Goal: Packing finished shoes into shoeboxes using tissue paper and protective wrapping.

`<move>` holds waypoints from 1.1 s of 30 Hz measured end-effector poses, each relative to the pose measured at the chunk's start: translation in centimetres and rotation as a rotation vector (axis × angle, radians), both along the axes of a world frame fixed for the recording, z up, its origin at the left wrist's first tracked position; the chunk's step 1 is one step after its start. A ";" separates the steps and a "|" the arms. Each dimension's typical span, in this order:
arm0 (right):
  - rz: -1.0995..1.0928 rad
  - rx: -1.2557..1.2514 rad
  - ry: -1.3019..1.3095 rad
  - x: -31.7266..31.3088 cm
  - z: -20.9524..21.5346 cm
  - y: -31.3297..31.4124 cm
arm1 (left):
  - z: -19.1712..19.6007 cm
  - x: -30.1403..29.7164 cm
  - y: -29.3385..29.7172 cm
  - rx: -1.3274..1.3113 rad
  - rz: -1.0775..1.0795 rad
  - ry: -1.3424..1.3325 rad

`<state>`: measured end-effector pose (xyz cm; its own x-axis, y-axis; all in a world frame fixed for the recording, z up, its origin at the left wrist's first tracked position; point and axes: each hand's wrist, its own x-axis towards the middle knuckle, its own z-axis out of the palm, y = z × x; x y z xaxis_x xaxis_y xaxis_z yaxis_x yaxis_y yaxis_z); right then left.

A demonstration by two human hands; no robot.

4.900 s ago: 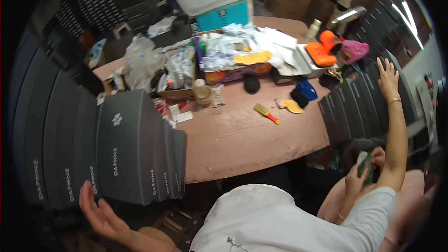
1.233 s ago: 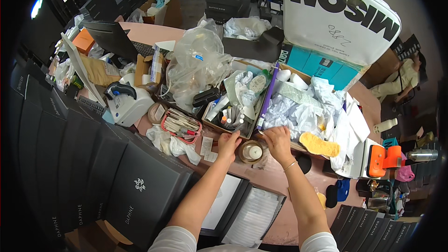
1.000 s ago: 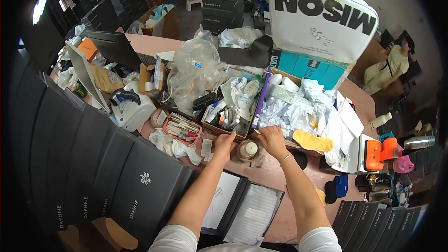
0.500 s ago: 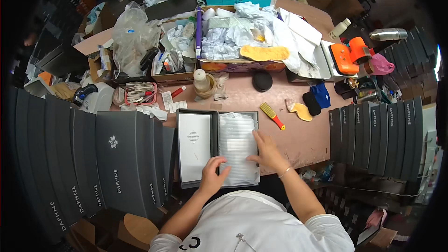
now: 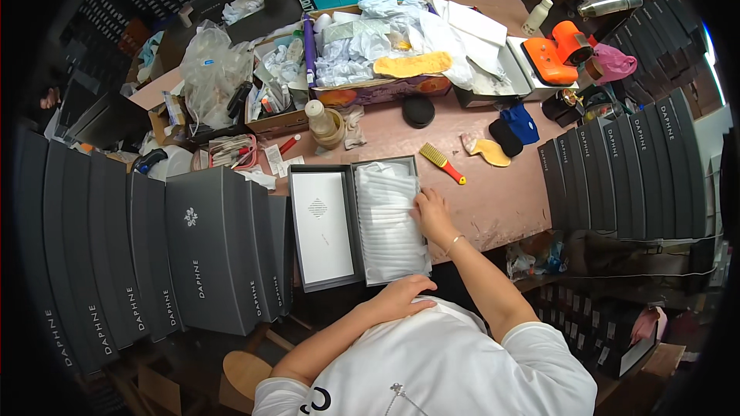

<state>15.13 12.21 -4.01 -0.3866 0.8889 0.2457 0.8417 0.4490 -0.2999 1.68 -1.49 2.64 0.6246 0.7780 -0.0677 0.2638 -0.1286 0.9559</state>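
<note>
A dark grey shoebox lies open on the bench in front of me, its white-lined lid folded out to the left. Ribbed, translucent white wrapping fills the tray; whatever it covers is hidden. My right hand is at the right wall of the box, fingers bent over the rim against the wrapping. Close to my body, just beyond the near edge of the box, my left hand lies palm down with its fingers stretched out, holding nothing.
Dark grey boxes stand in rows at left and right. A brush, a round black tin and yellow insole lie beyond the shoebox. Farther back, a carton overflows with crumpled paper.
My left hand has drawn back from the wrapping toward my body and flattened. My right hand stays at the right wall, its fingers now more bent. The whole view has shifted slightly.
</note>
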 end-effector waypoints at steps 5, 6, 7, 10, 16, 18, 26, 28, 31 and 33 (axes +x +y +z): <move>0.001 -0.481 0.116 0.5 4.6 0.0 | -0.1 -1.5 -1.3 -0.234 0.007 -0.085; 0.035 -0.516 0.125 -0.4 6.1 0.2 | -0.7 -1.2 -1.6 -0.210 -0.032 -0.104; 0.066 -0.556 0.132 -1.4 7.4 0.2 | -1.0 -0.8 -1.9 -0.189 -0.074 -0.125; 0.364 -0.923 0.589 -9.5 10.1 0.0 | 0.7 3.5 -0.3 -0.208 -0.229 -0.150; 0.952 -1.124 0.633 -11.5 14.4 -5.4 | -6.2 0.6 2.2 -0.226 0.895 -0.268; 0.519 -0.627 0.441 -6.3 10.0 -3.9 | -10.1 -7.3 2.1 -0.569 1.246 -0.675; 0.260 -0.337 0.066 -0.7 2.1 -2.2 | -4.1 -6.2 1.3 -0.605 0.830 -0.477; 0.184 -0.426 0.181 0.2 2.4 -3.7 | -4.6 -5.7 0.6 -0.745 0.780 -0.538; 0.202 -0.429 0.118 1.2 2.7 -5.5 | -5.5 -3.9 -0.9 -0.796 0.768 -0.529; 0.258 -0.273 -0.094 0.0 2.3 -6.4 | -5.6 -3.6 -0.8 -0.767 0.780 -0.520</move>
